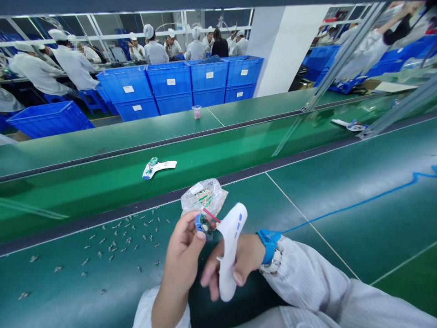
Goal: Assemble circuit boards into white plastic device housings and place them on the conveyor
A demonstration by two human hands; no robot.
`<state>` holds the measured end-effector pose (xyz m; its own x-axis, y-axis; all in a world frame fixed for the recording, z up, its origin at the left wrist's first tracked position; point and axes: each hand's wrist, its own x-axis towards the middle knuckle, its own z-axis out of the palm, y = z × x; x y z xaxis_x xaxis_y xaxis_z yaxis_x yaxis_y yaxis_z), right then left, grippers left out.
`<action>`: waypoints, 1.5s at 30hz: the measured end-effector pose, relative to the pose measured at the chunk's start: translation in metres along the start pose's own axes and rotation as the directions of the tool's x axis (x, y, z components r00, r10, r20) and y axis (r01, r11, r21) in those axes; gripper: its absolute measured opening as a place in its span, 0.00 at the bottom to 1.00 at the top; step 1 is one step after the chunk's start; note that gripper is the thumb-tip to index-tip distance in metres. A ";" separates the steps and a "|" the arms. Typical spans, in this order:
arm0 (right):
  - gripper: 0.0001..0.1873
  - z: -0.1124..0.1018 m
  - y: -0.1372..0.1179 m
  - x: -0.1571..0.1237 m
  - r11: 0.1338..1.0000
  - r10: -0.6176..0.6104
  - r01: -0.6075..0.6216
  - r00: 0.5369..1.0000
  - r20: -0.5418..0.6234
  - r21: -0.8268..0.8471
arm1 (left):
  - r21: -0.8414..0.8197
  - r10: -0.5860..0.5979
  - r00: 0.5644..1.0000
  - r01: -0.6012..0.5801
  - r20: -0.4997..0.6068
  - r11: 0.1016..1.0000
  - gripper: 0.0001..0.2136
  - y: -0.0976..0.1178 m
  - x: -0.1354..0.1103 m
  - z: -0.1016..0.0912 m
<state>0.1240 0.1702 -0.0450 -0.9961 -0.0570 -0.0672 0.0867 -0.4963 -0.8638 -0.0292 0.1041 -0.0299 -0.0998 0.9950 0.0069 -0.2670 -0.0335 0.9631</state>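
Left hand (184, 256) grip pinching small part (204, 224), perhaps a circuit board, right hand (246, 257) closed round white housing (232, 230)

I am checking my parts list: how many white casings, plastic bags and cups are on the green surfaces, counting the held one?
White casing: 3
Plastic bag: 1
Cup: 1
Total: 5

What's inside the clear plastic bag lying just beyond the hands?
The clear plastic bag holds a heap of small pale and greenish parts, too small to identify. Its near edge is covered by the white housing and the left hand, so contents there are hidden.
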 end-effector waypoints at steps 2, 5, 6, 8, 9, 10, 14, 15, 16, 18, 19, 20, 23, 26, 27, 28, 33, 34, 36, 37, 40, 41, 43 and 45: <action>0.42 -0.001 -0.005 -0.008 0.996 -0.048 0.032 0.979 -0.199 -0.082 | -0.093 0.001 0.994 -0.011 -0.110 0.996 0.13 0.006 -0.003 -0.003; 0.29 0.000 -0.016 -0.019 0.962 -0.187 -0.006 0.710 -0.679 -0.272 | -0.072 0.002 0.971 -0.019 -0.238 0.997 0.14 0.017 -0.009 -0.004; 0.23 0.004 -0.021 -0.020 0.944 -0.255 -0.031 0.566 -0.784 -0.329 | -0.038 0.004 0.964 -0.015 -0.264 0.999 0.14 0.020 -0.011 -0.003; 0.13 0.016 -0.033 -0.019 0.881 -0.422 -0.055 0.358 -0.833 -0.470 | 0.052 0.031 0.954 -0.016 -0.297 0.999 0.14 0.026 -0.014 0.000; 0.10 0.024 -0.039 -0.016 0.836 -0.505 -0.040 0.329 -0.798 -0.547 | 0.098 0.051 0.954 -0.023 -0.296 0.995 0.14 0.028 -0.016 0.002; 0.08 0.032 -0.044 -0.012 0.788 -0.574 -0.022 0.338 -0.746 -0.616 | 0.140 0.070 0.956 -0.030 -0.286 0.990 0.14 0.029 -0.017 0.004; 0.03 0.053 -0.055 0.006 0.680 -0.683 0.000 0.362 -0.634 -0.733 | 0.273 0.138 0.969 -0.079 -0.206 0.959 0.14 0.030 -0.021 0.008; 0.02 0.055 -0.055 0.008 0.679 -0.684 -0.009 0.355 -0.637 -0.734 | 0.302 0.153 0.968 -0.088 -0.198 0.949 0.14 0.028 -0.022 0.008; 0.02 0.055 -0.055 0.010 0.683 -0.683 -0.015 0.343 -0.645 -0.731 | 0.333 0.166 0.967 -0.095 -0.193 0.938 0.15 0.027 -0.023 0.007; 0.02 0.054 -0.053 0.012 0.696 -0.675 -0.022 0.317 -0.666 -0.717 | 0.412 0.195 0.965 -0.108 -0.176 0.905 0.15 0.024 -0.024 0.005; 0.03 0.053 -0.052 0.012 0.703 -0.671 -0.031 0.301 -0.678 -0.710 | 0.460 0.214 0.962 -0.116 -0.167 0.880 0.15 0.023 -0.024 0.004; 0.04 0.052 -0.051 0.012 0.708 -0.667 -0.042 0.287 -0.687 -0.705 | 0.508 0.233 0.960 -0.124 -0.156 0.852 0.15 0.022 -0.024 0.003; 0.07 0.050 -0.048 0.011 0.714 -0.659 -0.059 0.280 -0.698 -0.698 | 0.607 0.298 0.944 -0.155 -0.142 0.780 0.15 0.020 -0.024 0.002; 0.05 0.049 -0.047 0.011 0.717 -0.660 -0.022 0.302 -0.688 -0.697 | 0.647 0.330 0.935 -0.173 -0.130 0.743 0.15 0.019 -0.024 0.002; 0.04 0.049 -0.046 0.011 0.722 -0.657 -0.003 0.311 -0.687 -0.692 | 0.656 0.337 0.933 -0.175 -0.128 0.734 0.15 0.018 -0.024 0.002; 0.03 0.049 -0.045 0.011 0.731 -0.649 0.013 0.324 -0.688 -0.683 | 0.665 0.341 0.931 -0.173 -0.130 0.726 0.15 0.018 -0.024 0.002; 0.04 0.048 -0.042 0.011 0.778 -0.601 0.063 0.366 -0.711 -0.625 | 0.670 0.298 0.946 -0.140 -0.127 0.729 0.16 0.018 -0.027 0.001; 0.04 0.047 -0.042 0.011 0.775 -0.608 0.080 0.367 -0.704 -0.627 | 0.649 0.277 0.953 -0.133 -0.125 0.750 0.16 0.018 -0.027 0.002; 0.05 0.045 -0.042 0.009 0.755 -0.638 0.123 0.367 -0.677 -0.644 | 0.572 0.245 0.960 -0.125 -0.138 0.811 0.16 0.020 -0.027 0.004; 0.05 0.043 -0.043 0.007 0.744 -0.653 0.140 0.358 -0.668 -0.653 | 0.520 0.230 0.960 -0.117 -0.157 0.846 0.15 0.022 -0.026 0.006; 0.07 0.034 -0.049 0.002 0.729 -0.674 0.126 0.305 -0.673 -0.673 | 0.329 0.166 0.958 -0.082 -0.234 0.941 0.13 0.026 -0.024 0.010; 0.06 0.030 -0.051 0.000 0.723 -0.677 0.090 0.288 -0.677 -0.685 | 0.268 0.147 0.958 -0.078 -0.247 0.960 0.12 0.027 -0.023 0.010; 0.06 0.024 -0.055 -0.002 0.708 -0.673 -0.010 0.294 -0.679 -0.706 | 0.180 0.107 0.965 -0.064 -0.240 0.982 0.12 0.027 -0.022 0.011; 0.12 0.022 -0.056 -0.002 0.682 -0.660 -0.072 0.369 -0.655 -0.728 | 0.139 0.109 0.973 -0.081 -0.203 0.987 0.12 0.027 -0.022 0.011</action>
<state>0.1218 0.1796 0.0148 -0.4354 0.8734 0.2181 0.1194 0.2962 -0.9476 -0.0240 0.0826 -0.0013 -0.3203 0.9456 0.0568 -0.1220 -0.1007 0.9874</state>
